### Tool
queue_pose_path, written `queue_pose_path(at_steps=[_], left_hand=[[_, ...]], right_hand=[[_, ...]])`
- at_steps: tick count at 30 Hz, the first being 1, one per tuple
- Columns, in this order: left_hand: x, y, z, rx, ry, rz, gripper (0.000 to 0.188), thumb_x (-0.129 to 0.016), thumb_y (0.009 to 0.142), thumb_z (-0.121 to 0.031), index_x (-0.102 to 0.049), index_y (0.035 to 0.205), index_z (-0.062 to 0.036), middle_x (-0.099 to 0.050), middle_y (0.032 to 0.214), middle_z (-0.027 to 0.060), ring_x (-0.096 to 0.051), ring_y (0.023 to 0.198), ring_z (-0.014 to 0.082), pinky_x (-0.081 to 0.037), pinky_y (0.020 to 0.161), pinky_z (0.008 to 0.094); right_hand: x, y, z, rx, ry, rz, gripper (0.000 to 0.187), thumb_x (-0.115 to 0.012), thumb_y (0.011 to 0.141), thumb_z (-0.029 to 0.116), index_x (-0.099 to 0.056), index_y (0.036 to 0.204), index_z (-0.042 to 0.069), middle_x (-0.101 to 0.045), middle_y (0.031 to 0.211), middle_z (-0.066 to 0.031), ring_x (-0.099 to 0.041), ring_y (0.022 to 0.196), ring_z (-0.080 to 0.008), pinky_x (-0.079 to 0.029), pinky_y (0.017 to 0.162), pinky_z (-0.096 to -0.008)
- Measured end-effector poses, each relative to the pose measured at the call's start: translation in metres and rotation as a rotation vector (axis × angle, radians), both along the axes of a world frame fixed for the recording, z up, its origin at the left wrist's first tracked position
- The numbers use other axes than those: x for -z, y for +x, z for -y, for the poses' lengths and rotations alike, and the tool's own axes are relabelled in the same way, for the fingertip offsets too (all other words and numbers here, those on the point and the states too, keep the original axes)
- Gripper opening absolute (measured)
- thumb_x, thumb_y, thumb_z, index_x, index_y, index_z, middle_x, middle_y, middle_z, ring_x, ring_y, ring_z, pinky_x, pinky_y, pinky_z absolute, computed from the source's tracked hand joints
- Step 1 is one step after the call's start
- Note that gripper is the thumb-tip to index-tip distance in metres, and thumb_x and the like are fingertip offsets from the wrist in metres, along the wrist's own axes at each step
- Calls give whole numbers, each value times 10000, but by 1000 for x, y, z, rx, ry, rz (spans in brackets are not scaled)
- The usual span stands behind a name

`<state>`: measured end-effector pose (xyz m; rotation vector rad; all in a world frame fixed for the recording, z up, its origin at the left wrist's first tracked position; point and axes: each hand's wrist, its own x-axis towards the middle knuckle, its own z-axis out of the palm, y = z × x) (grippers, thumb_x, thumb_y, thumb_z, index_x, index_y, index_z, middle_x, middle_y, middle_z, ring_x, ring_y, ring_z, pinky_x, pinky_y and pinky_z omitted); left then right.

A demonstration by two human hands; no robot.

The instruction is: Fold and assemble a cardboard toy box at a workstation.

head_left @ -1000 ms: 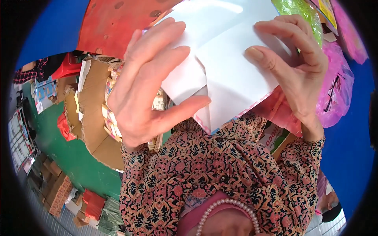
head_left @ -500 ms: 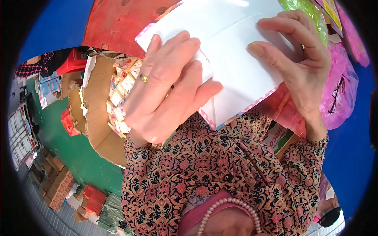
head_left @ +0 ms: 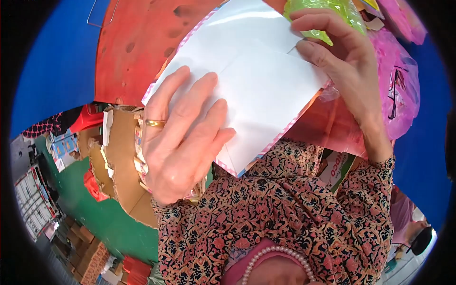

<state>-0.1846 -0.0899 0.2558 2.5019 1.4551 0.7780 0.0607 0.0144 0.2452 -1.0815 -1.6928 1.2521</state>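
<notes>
A glossy white paper sheet (head_left: 259, 78) with a pink checked border lies over the red tabletop, several thin crease lines running across it. My left hand (head_left: 183, 135), a gold ring on one finger, rests on the sheet's left part with fingers stretched and spread. At the sheet's upper right edge is my right hand (head_left: 344, 59), its fingers bent. Its thumb tip is at the paper's edge, and a gap shows between thumb and fingers. The underside of the sheet is hidden.
Beyond the sheet spreads the red stained tabletop (head_left: 135, 57). A green plastic bag (head_left: 342, 16) and a pink plastic bag (head_left: 406, 102) with glasses (head_left: 393, 95) lie on the right. An open cardboard box (head_left: 124, 156) stands left. Another person (head_left: 411, 232) is at lower right.
The view has shifted, and the background sits lower. My left hand has slid toward the sheet's lower left, and the raised paper edge by its fingers no longer shows. My right hand has moved to the edge.
</notes>
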Motion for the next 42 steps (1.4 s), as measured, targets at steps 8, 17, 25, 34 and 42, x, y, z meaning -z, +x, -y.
queue_pose_path(at_steps=[8, 17, 25, 34, 42], left_hand=[[-3, 25, -23, 153, -122, 62, 511, -767, 685, -47, -603, 1160, 44, -498, 1368, 236, -459, 1275, 445, -417, 1021, 485], [0, 16, -19, 189, -97, 126, 552, -778, 717, -122, -591, 1204, 56, -425, 1417, 282, -465, 1280, 438, -417, 1038, 467], [-5, 11, -19, 192, -99, 149, 559, -807, 703, -170, -619, 1183, 45, -461, 1388, 266, -501, 1245, 411, -437, 1022, 457], [4, 10, -23, 190, 89, 175, 533, -809, 703, -253, -661, 1126, 36, -559, 1296, 269, -565, 1145, 402, -475, 939, 443], [2, 8, -22, 207, 57, 213, 511, -823, 680, -237, -677, 1073, 55, -528, 1315, 284, -587, 1094, 374, -496, 896, 422]], right_hand=[[-30, 17, -13, -335, 22, 235, 321, -615, 941, 172, -607, 1201, -15, -557, 1322, -101, -539, 1217, -208, -439, 1019, -363], [-8, -3, -61, -593, 1193, -49, 239, -722, 792, 40, -620, 1002, -12, -617, 1071, -109, -624, 931, -257, -519, 733, -326], [-42, -1, -33, -537, 1269, 533, 199, -621, 812, 103, -613, 941, -48, -638, 973, -196, -668, 816, -270, -558, 669, -333], [-51, -7, -33, -498, 1522, 649, 219, -606, 797, 111, -600, 919, -71, -656, 913, -235, -686, 777, -274, -588, 700, -325], [-51, -6, -33, -524, 1497, 667, 190, -614, 814, 123, -590, 889, -51, -650, 892, -234, -682, 771, -278, -586, 699, -342]])
